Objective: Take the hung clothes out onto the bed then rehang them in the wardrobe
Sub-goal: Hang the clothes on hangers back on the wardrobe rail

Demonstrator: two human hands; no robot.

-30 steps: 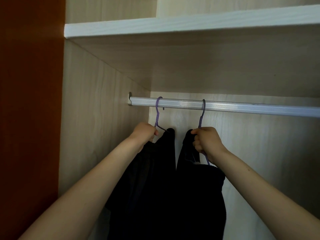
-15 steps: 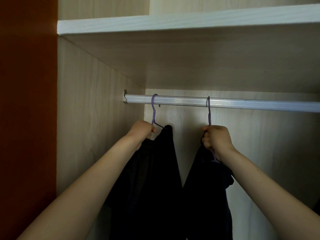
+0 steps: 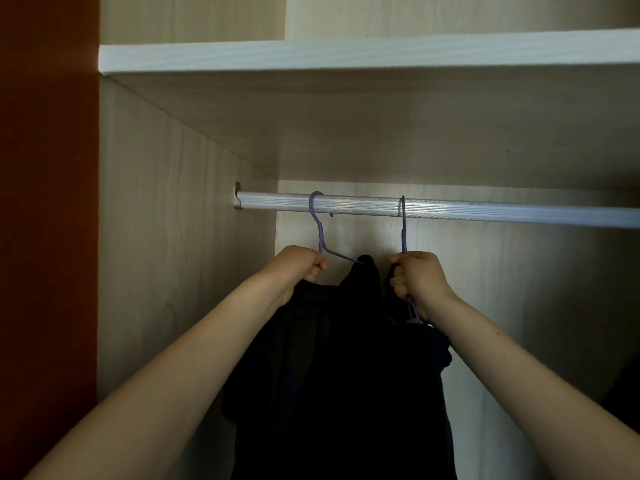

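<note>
Two dark garments hang from a silver rail [image 3: 485, 211] inside the wardrobe, each on a purple hanger. My left hand [image 3: 299, 268] grips the left hanger [image 3: 320, 230] just below its hook, over the left dark garment [image 3: 311, 358]. My right hand [image 3: 417, 280] is closed around the neck of the right hanger [image 3: 403, 223], with the right dark garment [image 3: 415, 393] below it. Both hooks sit over the rail. The two garments hang close together and overlap.
A pale wooden shelf [image 3: 346, 55] runs across above the rail. The wardrobe's left side panel [image 3: 166, 254] is close to the left hanger. An orange-brown surface [image 3: 45, 237] fills the far left. A dark shape [image 3: 627, 393] shows at the right edge.
The right hanger slid right along the rail, then back left toward the other one. The left hand has stayed on its hanger. Both hooks remain on the rail.
</note>
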